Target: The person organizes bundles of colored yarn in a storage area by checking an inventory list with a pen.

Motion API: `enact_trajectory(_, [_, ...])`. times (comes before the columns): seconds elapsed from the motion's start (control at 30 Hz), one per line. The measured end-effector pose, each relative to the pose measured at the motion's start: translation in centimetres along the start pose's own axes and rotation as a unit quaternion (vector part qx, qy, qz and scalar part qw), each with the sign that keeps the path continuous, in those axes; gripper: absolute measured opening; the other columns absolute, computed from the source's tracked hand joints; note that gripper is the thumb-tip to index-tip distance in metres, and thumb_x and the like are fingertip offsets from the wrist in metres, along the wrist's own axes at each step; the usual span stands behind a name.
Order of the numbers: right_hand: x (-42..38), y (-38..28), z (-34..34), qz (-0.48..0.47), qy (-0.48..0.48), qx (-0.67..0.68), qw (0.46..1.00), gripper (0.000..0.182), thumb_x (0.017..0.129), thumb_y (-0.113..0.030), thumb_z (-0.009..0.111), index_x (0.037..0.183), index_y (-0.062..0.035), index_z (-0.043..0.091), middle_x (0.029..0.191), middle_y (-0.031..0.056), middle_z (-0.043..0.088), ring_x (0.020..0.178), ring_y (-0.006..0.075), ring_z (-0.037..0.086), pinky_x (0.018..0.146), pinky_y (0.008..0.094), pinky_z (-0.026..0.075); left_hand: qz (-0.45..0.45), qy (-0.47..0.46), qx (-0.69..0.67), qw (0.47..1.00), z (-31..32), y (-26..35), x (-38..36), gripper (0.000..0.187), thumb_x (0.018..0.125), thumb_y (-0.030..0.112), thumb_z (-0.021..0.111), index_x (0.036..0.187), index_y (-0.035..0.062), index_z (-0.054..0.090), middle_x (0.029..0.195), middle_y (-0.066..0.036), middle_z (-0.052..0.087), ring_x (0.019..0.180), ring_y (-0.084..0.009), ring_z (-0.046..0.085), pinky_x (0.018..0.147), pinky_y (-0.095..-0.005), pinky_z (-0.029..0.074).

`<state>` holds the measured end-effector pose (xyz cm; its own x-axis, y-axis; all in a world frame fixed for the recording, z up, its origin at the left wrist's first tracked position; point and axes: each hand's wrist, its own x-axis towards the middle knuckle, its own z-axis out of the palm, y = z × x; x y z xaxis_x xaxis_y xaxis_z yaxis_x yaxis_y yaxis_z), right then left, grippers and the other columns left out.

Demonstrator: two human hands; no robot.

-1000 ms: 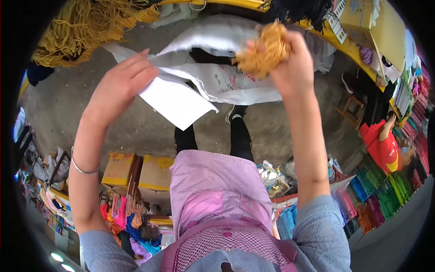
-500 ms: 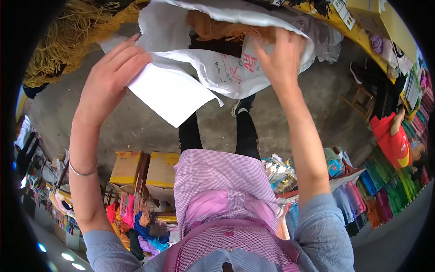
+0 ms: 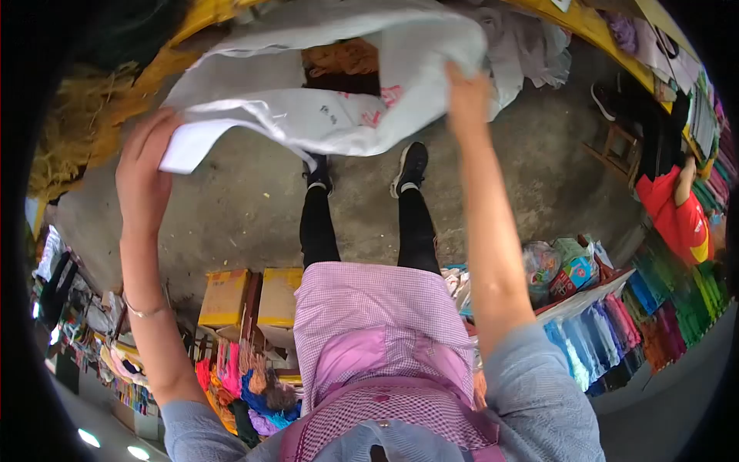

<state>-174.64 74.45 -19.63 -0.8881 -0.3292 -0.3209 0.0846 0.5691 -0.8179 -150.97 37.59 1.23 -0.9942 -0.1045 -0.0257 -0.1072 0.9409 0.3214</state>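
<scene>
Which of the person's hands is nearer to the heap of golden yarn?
Left. The left hand is just beside the golden yarn, holding the white sheet; the right hand is across the white sack, at its far side.

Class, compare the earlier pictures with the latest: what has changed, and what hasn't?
The right hand has let go of the orange yarn and taken hold of the bag; orange yarn shows inside. The left hand moved left, with the paper. The boxes stayed put.
</scene>
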Motion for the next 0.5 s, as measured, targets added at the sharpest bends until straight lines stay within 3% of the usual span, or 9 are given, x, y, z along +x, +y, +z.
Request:
enact_trajectory(0.1, [1.5, -5.4, 9.8, -0.008, -0.21, 0.168, 0.963, 0.038, 0.088, -0.028, 0.067, 0.112, 0.0014, 0.063, 0.093, 0.0084, 0.067, 0.074, 0.0176, 0.058, 0.071, 0.0338, 0.05, -0.044, 0.111, 0.021, 0.993, 0.3, 4.1, -0.6, 0.03, 0.076, -0.008, 0.064, 0.105, -0.0001, 0.065, 0.105, -0.016, 0.065, 0.1, -0.0315, 0.063, 0.089, -0.0363, 0.05])
enact_trajectory(0.17, [0.6, -8.6, 13.1, -0.117, -0.282, 0.193, 0.933, 0.037, 0.087, -0.032, 0.069, 0.106, -0.0001, 0.067, 0.1, 0.0085, 0.068, 0.078, 0.017, 0.06, 0.075, 0.0336, 0.051, -0.026, 0.151, -0.06, 0.986, 1.9, 4.5, -3.7, 0.026, 0.075, -0.005, 0.064, 0.101, -0.0044, 0.065, 0.103, -0.018, 0.066, 0.096, -0.0322, 0.064, 0.084, -0.0387, 0.051])
enact_trajectory(0.2, [0.1, -9.5, 13.9, -0.184, -0.295, 0.199, 0.916, 0.038, 0.086, -0.034, 0.071, 0.104, -0.001, 0.068, 0.107, 0.0092, 0.068, 0.083, 0.0163, 0.062, 0.078, 0.0339, 0.051, -0.032, 0.093, -0.008, 0.995, 1.1, 6.8, -3.9, 0.025, 0.075, -0.001, 0.065, 0.1, -0.0051, 0.065, 0.097, -0.017, 0.067, 0.09, -0.0322, 0.065, 0.079, -0.0377, 0.052])
enact_trajectory(0.27, [0.2, -9.3, 10.1, -0.101, -0.336, 0.159, 0.923, 0.043, 0.083, -0.032, 0.074, 0.115, -0.0045, 0.066, 0.114, 0.0097, 0.067, 0.095, 0.0166, 0.064, 0.084, 0.033, 0.052, -0.017, 0.044, -0.041, 0.998, 1.0, 9.9, -4.6, 0.024, 0.073, 0.003, 0.068, 0.096, -0.0023, 0.065, 0.09, -0.016, 0.068, 0.08, -0.0327, 0.065, 0.069, -0.0376, 0.052])
enact_trajectory(0.33, [1.8, -2.4, 7.0, 0.012, -0.152, 0.22, 0.963, 0.042, 0.081, -0.026, 0.076, 0.118, -0.0079, 0.065, 0.11, 0.0065, 0.067, 0.099, 0.0185, 0.064, 0.084, 0.0318, 0.052, -0.009, -0.001, -0.11, 0.994, 1.8, 12.1, -5.1, 0.03, 0.069, 0.006, 0.069, 0.098, 0.0006, 0.065, 0.089, -0.014, 0.069, 0.077, -0.0319, 0.066, 0.067, -0.0376, 0.053])
enact_trajectory(0.37, [3.7, 4.7, 6.5, -0.015, 0.02, 0.077, 0.997, 0.041, 0.081, -0.026, 0.076, 0.114, -0.0033, 0.065, 0.111, 0.0095, 0.067, 0.094, 0.0213, 0.065, 0.082, 0.034, 0.052, -0.02, -0.023, -0.142, 0.989, 2.6, 13.3, -5.7, 0.029, 0.068, 0.007, 0.069, 0.097, 0.0037, 0.067, 0.089, -0.012, 0.069, 0.078, -0.031, 0.067, 0.067, -0.038, 0.053])
enact_trajectory(0.4, [5.4, 12.7, 5.5, -0.038, 0.118, -0.073, 0.99, 0.046, 0.08, -0.029, 0.077, 0.111, 0.0018, 0.064, 0.111, 0.0159, 0.066, 0.095, 0.0274, 0.064, 0.084, 0.0366, 0.051, -0.03, -0.046, -0.173, 0.983, 3.2, 14.8, -5.2, 0.03, 0.065, 0.006, 0.068, 0.095, 0.0064, 0.068, 0.088, -0.01, 0.07, 0.078, -0.0298, 0.067, 0.067, -0.0381, 0.054])
enact_trajectory(0.43, [6.4, 14.4, 2.0, 0.039, 0.106, -0.169, 0.979, 0.059, 0.076, -0.037, 0.08, 0.112, 0.0056, 0.062, 0.112, 0.0202, 0.064, 0.099, 0.0332, 0.062, 0.087, 0.0387, 0.05, -0.036, -0.09, -0.222, 0.97, 4.2, 15.6, -5.2, 0.032, 0.063, 0.003, 0.066, 0.095, 0.0069, 0.068, 0.088, -0.01, 0.07, 0.077, -0.0298, 0.067, 0.066, -0.0385, 0.053])
enact_trajectory(0.5, [8.7, 21.1, -0.8, 0.149, 0.162, -0.151, 0.964, 0.088, 0.06, -0.052, 0.085, 0.115, 0.0101, 0.056, 0.118, 0.0268, 0.059, 0.114, 0.0384, 0.056, 0.096, 0.0434, 0.045, -0.029, -0.13, -0.305, 0.943, 6.0, 17.5, -3.6, 0.039, 0.059, -0.004, 0.062, 0.097, 0.0057, 0.069, 0.086, -0.01, 0.069, 0.077, -0.0304, 0.067, 0.067, -0.0387, 0.054])
